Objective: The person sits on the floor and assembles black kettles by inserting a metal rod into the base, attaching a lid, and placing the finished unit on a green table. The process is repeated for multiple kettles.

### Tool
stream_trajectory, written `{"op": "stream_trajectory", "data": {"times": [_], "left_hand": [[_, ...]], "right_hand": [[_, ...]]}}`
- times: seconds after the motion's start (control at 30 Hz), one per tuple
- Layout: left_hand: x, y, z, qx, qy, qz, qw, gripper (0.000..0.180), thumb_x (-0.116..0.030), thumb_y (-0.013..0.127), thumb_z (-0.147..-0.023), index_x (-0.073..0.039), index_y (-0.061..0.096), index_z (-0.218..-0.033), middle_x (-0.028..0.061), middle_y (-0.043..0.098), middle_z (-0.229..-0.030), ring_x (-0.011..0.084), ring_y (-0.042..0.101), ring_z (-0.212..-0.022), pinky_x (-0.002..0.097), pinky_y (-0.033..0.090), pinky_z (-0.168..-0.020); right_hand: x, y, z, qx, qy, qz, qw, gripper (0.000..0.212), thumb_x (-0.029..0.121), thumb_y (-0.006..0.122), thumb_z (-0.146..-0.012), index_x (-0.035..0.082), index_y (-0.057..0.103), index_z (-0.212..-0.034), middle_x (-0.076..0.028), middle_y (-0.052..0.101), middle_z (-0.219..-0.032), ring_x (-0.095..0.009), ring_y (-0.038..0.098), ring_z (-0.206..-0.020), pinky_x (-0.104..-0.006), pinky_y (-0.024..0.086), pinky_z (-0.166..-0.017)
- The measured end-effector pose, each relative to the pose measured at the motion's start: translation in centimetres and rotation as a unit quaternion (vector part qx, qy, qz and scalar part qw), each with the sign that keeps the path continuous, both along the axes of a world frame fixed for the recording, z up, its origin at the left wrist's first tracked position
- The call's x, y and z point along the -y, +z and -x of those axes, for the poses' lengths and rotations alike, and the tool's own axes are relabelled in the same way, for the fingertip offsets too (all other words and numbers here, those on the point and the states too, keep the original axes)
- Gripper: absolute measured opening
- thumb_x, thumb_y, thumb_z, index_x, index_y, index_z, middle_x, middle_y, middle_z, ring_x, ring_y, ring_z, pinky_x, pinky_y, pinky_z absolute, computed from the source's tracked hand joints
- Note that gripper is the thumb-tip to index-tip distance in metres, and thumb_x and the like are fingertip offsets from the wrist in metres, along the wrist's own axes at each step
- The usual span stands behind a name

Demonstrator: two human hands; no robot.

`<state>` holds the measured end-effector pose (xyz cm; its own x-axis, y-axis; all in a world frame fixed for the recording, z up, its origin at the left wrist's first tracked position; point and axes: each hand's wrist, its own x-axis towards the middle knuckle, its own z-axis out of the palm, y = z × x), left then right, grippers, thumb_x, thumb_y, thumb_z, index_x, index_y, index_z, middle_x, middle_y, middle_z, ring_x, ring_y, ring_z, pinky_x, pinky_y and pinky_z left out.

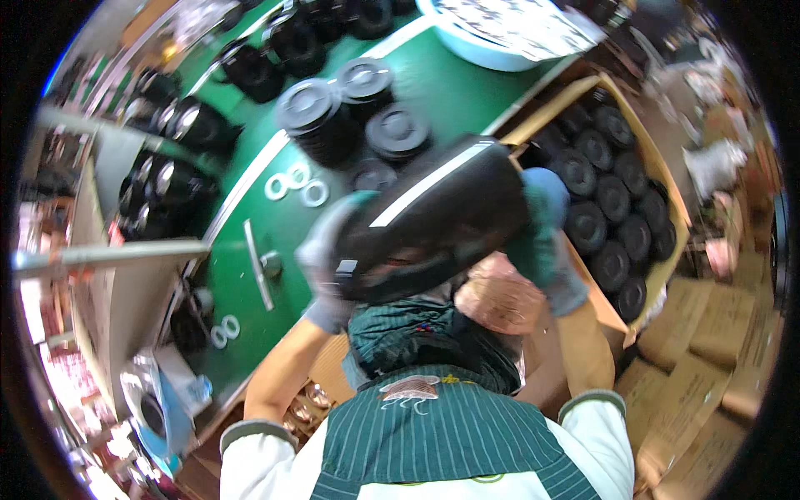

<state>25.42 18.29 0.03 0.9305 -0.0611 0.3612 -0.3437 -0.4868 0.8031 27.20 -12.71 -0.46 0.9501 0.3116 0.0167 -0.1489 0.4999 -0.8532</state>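
Observation:
Held tilted in front of me is a large glossy black cylindrical vessel (454, 221), somewhat smeared by motion. My left hand (321, 262), in a grey and green glove, grips its lower left end. Around the right end wraps my right hand (546, 250), gloved the same way; part of its fingers is hidden. Just beyond the vessel, stacks of dark grey round lids (307, 107) stand on the green workbench (237, 283). Small white rings (314, 193) lie beside the stacks. A thin metal strip (257, 265) and a short metal cylinder (272, 263) rest nearer my left hand.
An open cardboard box (679, 208) of black round parts (611, 198) is at my right. Beyond it sits a light blue basin (475, 52). More black vessels (250, 68) stand on the far left side. Closed cartons (692, 400) are stacked at lower right.

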Motion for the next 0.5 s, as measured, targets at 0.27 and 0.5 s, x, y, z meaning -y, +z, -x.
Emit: {"op": "stream_trajectory", "data": {"times": [0.27, 0.5], "left_hand": [[-7.9, -7.5, 4.7, -0.002, 0.074, -0.394, 0.916, 0.068, -0.030, 0.078, -0.085, -0.009, 0.057, -0.146, 0.0249, 0.053, -0.147, 0.0433, 0.054, -0.133, 0.0561, 0.041, -0.113], [-17.1, -11.5, 3.2, -0.254, 0.368, -0.371, 0.814, 0.054, -0.042, 0.066, -0.099, -0.005, 0.058, -0.137, 0.0206, 0.071, -0.118, 0.0400, 0.071, -0.099, 0.0480, 0.056, -0.087]], "right_hand": [[3.6, 0.0, -1.5, 0.129, 0.110, 0.239, 0.956, 0.095, 0.054, 0.095, -0.060, -0.003, 0.067, -0.131, -0.022, 0.055, -0.152, -0.031, 0.050, -0.143, -0.0462, 0.034, -0.123], [2.8, -3.3, 0.1, 0.102, 0.176, 0.207, 0.957, 0.132, 0.025, 0.103, -0.057, 0.001, 0.028, -0.163, -0.015, 0.044, -0.161, -0.022, 0.045, -0.146, -0.0392, 0.035, -0.123]]}}
